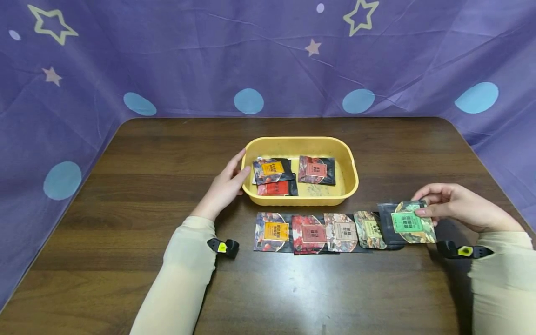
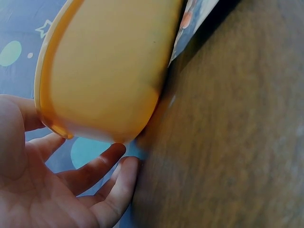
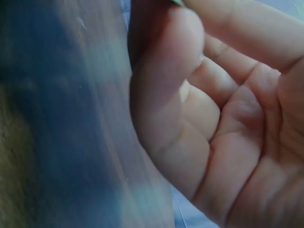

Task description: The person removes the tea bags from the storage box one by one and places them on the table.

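My left hand holds the left end of a yellow plastic basin, thumb at the rim and fingers along the outer wall. The left wrist view shows that hand against the basin's wall. My right hand pinches a dark sachet with a green label by its right side, over the right end of a row of sachets. Beside it in the row lies a sachet with a pale green label, partly covered. In the right wrist view, curled fingers hide nearly all of the sachet.
Leftward in the row lie sachets with a pinkish-beige label, a dark red label and an orange label. Inside the basin are an orange-labelled sachet, a red-labelled one and a pink-red one. A purple curtain hangs behind the wooden table.
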Available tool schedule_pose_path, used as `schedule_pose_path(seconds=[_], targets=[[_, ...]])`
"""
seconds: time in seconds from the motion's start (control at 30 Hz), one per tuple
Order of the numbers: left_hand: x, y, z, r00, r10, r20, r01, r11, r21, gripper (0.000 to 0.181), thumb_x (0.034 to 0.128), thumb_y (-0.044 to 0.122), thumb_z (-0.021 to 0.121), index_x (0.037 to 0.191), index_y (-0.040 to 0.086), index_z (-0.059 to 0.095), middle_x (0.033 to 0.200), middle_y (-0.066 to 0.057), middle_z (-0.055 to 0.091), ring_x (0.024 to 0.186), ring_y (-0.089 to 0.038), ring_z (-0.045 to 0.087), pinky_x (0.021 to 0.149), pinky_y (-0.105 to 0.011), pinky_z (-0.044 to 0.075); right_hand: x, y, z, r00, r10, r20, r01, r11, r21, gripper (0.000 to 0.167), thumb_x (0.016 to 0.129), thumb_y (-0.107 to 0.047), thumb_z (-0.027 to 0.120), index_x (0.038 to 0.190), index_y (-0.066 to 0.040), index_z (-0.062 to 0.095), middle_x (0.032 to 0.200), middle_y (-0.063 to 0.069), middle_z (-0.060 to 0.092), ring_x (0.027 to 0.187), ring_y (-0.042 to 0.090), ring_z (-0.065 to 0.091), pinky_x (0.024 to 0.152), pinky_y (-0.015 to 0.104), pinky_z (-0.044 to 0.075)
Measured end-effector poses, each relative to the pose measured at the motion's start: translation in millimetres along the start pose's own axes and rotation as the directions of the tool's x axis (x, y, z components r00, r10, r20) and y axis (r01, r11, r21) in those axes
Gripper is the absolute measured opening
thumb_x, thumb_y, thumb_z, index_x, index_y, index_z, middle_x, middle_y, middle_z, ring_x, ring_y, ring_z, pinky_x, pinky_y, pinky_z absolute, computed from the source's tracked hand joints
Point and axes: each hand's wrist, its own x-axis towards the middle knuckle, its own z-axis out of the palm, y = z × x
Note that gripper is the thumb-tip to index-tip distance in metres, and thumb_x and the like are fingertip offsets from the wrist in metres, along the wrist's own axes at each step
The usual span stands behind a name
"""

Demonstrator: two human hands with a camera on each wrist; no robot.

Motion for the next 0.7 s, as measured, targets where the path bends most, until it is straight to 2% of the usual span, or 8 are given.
schedule_pose_path(seconds=[0.23, 0.43, 0.7], targets=[[-0.5, 0.7, 0.4, 1.0, -0.003, 0.0, 0.003, 1.0, -0.002, 0.056, 0.1057, 0.042, 0.04, 0.157, 0.041, 0.018, 0.125, -0.018, 0.053, 0.103, -0.027, 0.058, 0.082, -0.034, 0.055, -0.9, 4.0, -0.1, 1.0, -0.001, 0.031, 0.001, 1.0, 0.019, 0.038, 0.091, 0.018, 0.053, 0.109, -0.013, 0.064, 0.084, -0.005, 0.071, 0.066, 0.006, 0.064, 0.056, 0.029, 0.055], [-1.1, 1.3, 0.3, 1.0, 0.003, -0.002, -0.003, 1.0, -0.003, 0.056, 0.1057, 0.041, 0.041, 0.157, 0.041, 0.018, 0.124, -0.018, 0.053, 0.102, -0.027, 0.058, 0.082, -0.034, 0.055, 1.2, 4.4, 3.6, 0.996, 0.083, 0.033, -0.082, 0.996, -0.039, 0.031, 0.092, 0.012, 0.056, 0.105, -0.015, 0.063, 0.083, -0.004, 0.071, 0.068, 0.008, 0.066, 0.058, 0.031, 0.058], [-1.5, 1.6, 0.3, 1.0, 0.004, -0.001, -0.004, 1.0, -0.009, 0.056, 0.1056, 0.041, 0.041, 0.157, 0.041, 0.019, 0.123, -0.018, 0.053, 0.103, -0.027, 0.058, 0.082, -0.035, 0.055, 4.8, 1.9, 6.7, 0.981, 0.191, -0.008, -0.19, 0.97, -0.154, 0.019, 0.092, 0.004, 0.062, 0.101, -0.013, 0.062, 0.078, -0.008, 0.068, 0.065, 0.007, 0.063, 0.058, 0.03, 0.056]])
